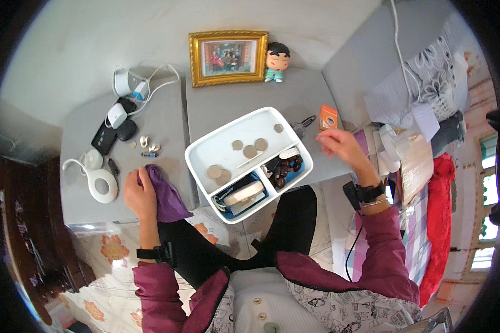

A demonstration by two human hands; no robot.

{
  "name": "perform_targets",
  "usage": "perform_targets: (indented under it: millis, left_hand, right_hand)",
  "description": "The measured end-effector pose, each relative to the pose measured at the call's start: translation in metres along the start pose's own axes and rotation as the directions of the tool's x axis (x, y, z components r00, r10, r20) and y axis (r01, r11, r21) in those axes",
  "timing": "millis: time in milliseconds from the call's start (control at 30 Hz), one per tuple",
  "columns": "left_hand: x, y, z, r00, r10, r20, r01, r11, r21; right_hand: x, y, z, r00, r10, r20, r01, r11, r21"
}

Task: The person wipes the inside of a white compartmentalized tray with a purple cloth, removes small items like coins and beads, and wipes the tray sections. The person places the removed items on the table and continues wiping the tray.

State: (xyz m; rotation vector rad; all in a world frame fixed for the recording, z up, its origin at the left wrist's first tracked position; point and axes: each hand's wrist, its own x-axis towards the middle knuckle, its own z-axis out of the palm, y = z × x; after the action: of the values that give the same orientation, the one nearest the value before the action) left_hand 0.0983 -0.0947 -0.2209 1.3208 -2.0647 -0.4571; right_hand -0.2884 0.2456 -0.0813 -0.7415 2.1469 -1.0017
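patterned jacket [344,299] nearest | purple cloth [169,200], on grey surface [166,130], touched by curled left hand [140,193] — grip cannot be told | right hand [341,147] half-curled near orange box [328,117] — grip likewise untellable | coins [250,151], brown pieces [285,169], pale case [244,193] held in divided white tray [255,126]

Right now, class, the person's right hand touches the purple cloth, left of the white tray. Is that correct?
It is not the right hand: the head view shows the left hand touching the purple cloth, left of the white tray.
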Motion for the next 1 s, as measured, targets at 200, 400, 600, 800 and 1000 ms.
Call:
perform_targets:
  millis: [200,400,600,800,1000]
  left_hand:
    - [0.006,0.003,-0.025,0.954,-0.286,-0.085,0.149,0.704,-0.694]
    - [-0.041,0.14,-0.101,0.903,-0.349,-0.25,0.034,0.638,-0.769]
    - [-0.088,0.247,-0.112,0.408,0.872,0.269,-0.409,0.438,-0.801]
    - [-0.016,0.214,-0.088,0.77,0.634,0.072,-0.595,0.755,-0.277]
    - [-0.019,0.146,-0.05,0.908,0.302,0.291,-0.12,0.852,-0.51]
  right_hand:
    - [-0.032,0.025,0.034,0.921,-0.211,-0.327,0.179,0.976,-0.124]
    - [-0.131,-0.007,0.087,0.938,-0.313,0.151,0.151,0.76,0.633]
    - [-0.16,-0.028,0.142,0.87,-0.428,0.247,-0.032,0.451,0.892]
    - [-0.137,-0.006,0.14,0.953,-0.258,-0.16,0.303,0.792,0.529]
    - [-0.099,0.003,0.174,0.985,-0.151,-0.081,0.157,0.598,0.786]
